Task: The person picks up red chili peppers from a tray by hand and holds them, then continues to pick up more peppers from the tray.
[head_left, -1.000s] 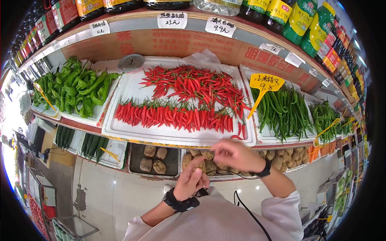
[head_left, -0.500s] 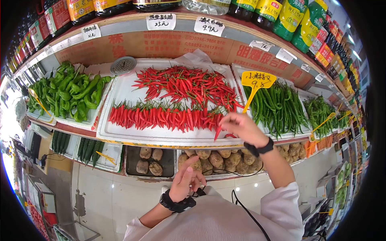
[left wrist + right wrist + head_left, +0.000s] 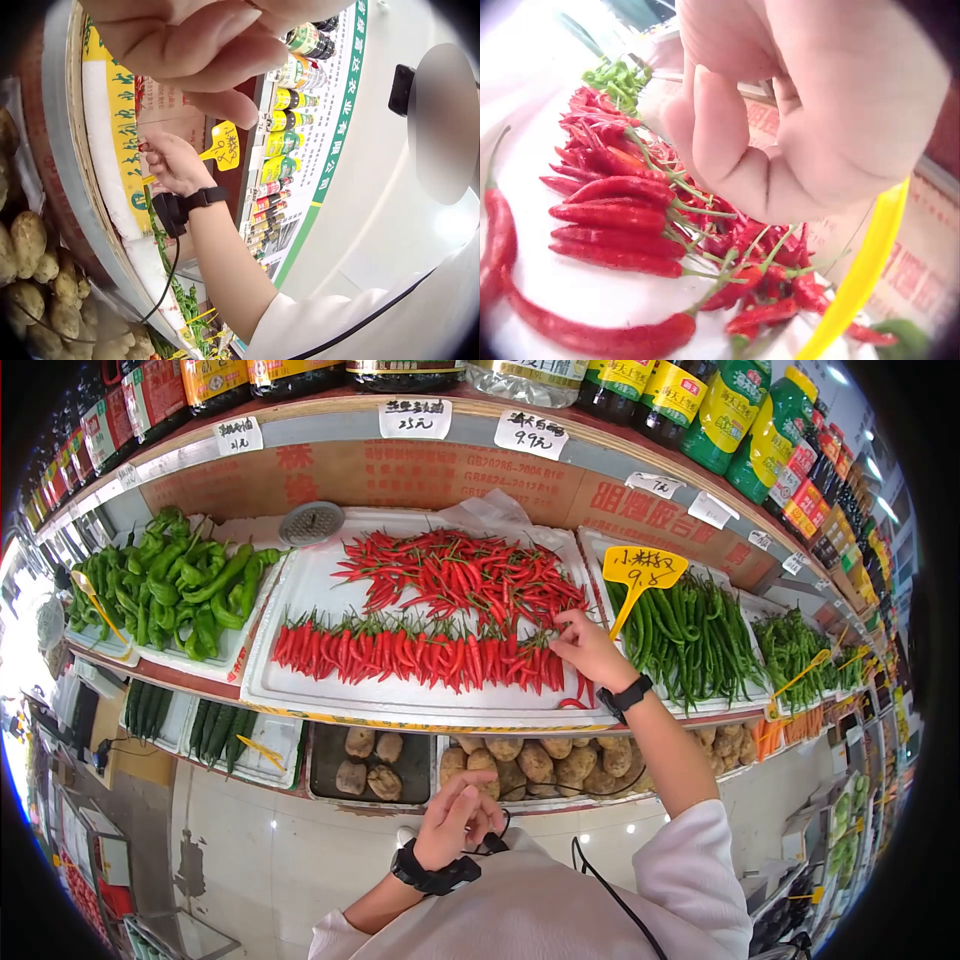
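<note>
My right hand (image 3: 590, 650) is at the right end of a neat row of red chilies (image 3: 400, 652) on a white foam tray (image 3: 340, 702). Its fingers curl, with thumb and index fingertip right by the stems; in the right wrist view those tips are hidden, so I cannot tell whether they pinch a chili. A loose heap of red chilies (image 3: 450, 570) lies behind the row. Close to this hand, a curved chili (image 3: 600, 334) lies apart from the row (image 3: 615, 229). My left hand (image 3: 460, 825) hangs before my body, loosely curled and holding nothing.
A yellow price sign (image 3: 645, 568) stands just right of the right hand, before long green chilies (image 3: 690, 630). Green peppers (image 3: 190, 590) lie to the left. Potatoes (image 3: 560, 760) and cucumbers (image 3: 215, 735) fill the lower shelf. Bottles (image 3: 690, 400) line the shelf above.
My right hand has gone from above my left hand to the tray, held a red chili hanging down, then moved up beside the row's right end. The left hand stays low.
</note>
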Motion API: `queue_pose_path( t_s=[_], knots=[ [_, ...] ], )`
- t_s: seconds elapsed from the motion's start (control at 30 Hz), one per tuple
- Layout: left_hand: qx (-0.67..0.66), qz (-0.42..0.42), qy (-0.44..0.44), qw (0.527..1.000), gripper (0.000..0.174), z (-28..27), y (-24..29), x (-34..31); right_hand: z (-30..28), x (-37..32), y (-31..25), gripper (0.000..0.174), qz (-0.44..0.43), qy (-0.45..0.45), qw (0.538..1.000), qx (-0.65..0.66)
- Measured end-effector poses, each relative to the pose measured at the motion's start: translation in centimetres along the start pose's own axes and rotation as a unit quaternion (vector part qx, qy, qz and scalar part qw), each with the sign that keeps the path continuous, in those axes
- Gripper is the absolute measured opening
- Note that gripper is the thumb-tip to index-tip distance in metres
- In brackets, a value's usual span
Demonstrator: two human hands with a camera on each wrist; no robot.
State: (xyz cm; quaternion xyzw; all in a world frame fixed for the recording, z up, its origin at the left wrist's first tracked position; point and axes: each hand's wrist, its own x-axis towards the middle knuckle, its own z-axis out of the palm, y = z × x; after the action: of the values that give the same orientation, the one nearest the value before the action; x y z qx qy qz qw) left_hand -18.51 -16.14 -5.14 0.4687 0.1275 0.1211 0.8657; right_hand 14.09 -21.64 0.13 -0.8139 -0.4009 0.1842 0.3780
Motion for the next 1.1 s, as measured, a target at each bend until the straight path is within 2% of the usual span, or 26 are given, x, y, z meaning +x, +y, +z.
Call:
queue_pose_path(
  t_s=[0.03, 0.07, 0.13, 0.17, 0.23, 0.4, 0.5, 0.63, 0.7, 0.73, 0.8, 0.83, 0.9, 1.03, 1.1],
  knots=[
    [0.001, 0.001, 0.003, 1.000, 0.037, 0.0, 0.1, -0.1, -0.2, -0.5, -0.2, 0.011, -0.023, 0.038, 0.996, -0.075],
    [0.002, 0.001, 0.008, 1.000, 0.036, 0.0, 0.2, -0.1, -0.5, -1.1, -0.1, 0.011, -0.023, 0.035, 0.996, -0.076],
    [0.007, 0.004, 0.006, 1.000, 0.036, -0.2, 0.2, 0.1, -1.4, -2.3, 0.4, 0.011, -0.152, -0.059, 0.976, -0.147],
    [0.014, 0.007, 0.000, 1.000, 0.036, -0.2, 0.1, 0.1, -1.5, -2.7, 0.4, 0.011, -0.148, -0.060, 0.976, -0.147],
    [0.015, 0.003, -0.006, 1.000, 0.036, 0.0, 0.0, 0.3, -1.9, -3.3, 0.3, 0.011, -0.167, -0.201, 0.948, -0.182],
    [0.049, 0.004, -0.012, 0.999, 0.042, 0.6, -0.1, 0.7, -1.6, -3.4, 1.6, 0.013, -0.157, -0.228, 0.937, -0.212],
    [0.064, -0.002, -0.026, 0.998, 0.042, 0.6, -0.1, 0.8, -1.4, -3.5, 1.6, 0.013, -0.152, -0.217, 0.926, -0.268],
    [0.059, -0.002, -0.025, 0.998, 0.043, 0.5, -0.3, 0.9, -1.6, -3.3, 1.5, 0.012, -0.182, -0.209, 0.923, -0.269],
    [0.050, 0.006, -0.022, 0.998, 0.043, 0.5, -0.3, 0.8, -2.0, -3.5, 0.5, 0.014, -0.169, -0.168, 0.954, -0.181],
    [0.053, 0.006, -0.019, 0.998, 0.044, 0.5, -0.2, 0.8, -2.0, -3.4, 0.5, 0.014, -0.170, -0.169, 0.954, -0.181],
    [0.055, 0.007, -0.014, 0.998, 0.044, 0.4, -0.2, 0.7, -2.0, -3.3, 0.4, 0.016, -0.097, -0.059, 0.990, -0.077],
    [0.054, 0.007, -0.017, 0.998, 0.043, 0.3, -0.2, 0.7, -1.9, -3.2, 0.5, 0.016, -0.097, -0.059, 0.990, -0.077],
    [0.054, 0.007, -0.021, 0.998, 0.042, 0.3, -0.2, 0.8, -1.7, -2.9, 0.7, 0.017, -0.088, 0.006, 0.987, -0.135],
    [0.051, 0.009, -0.021, 0.998, 0.034, 0.4, -0.3, 0.8, -0.6, -2.1, 2.2, 0.015, -0.055, 0.021, 0.993, -0.103],
    [0.049, 0.007, -0.022, 0.999, 0.031, 0.4, -0.2, 0.8, -0.5, -2.3, 0.7, 0.017, 0.058, 0.003, 0.998, 0.002]
  ],
)
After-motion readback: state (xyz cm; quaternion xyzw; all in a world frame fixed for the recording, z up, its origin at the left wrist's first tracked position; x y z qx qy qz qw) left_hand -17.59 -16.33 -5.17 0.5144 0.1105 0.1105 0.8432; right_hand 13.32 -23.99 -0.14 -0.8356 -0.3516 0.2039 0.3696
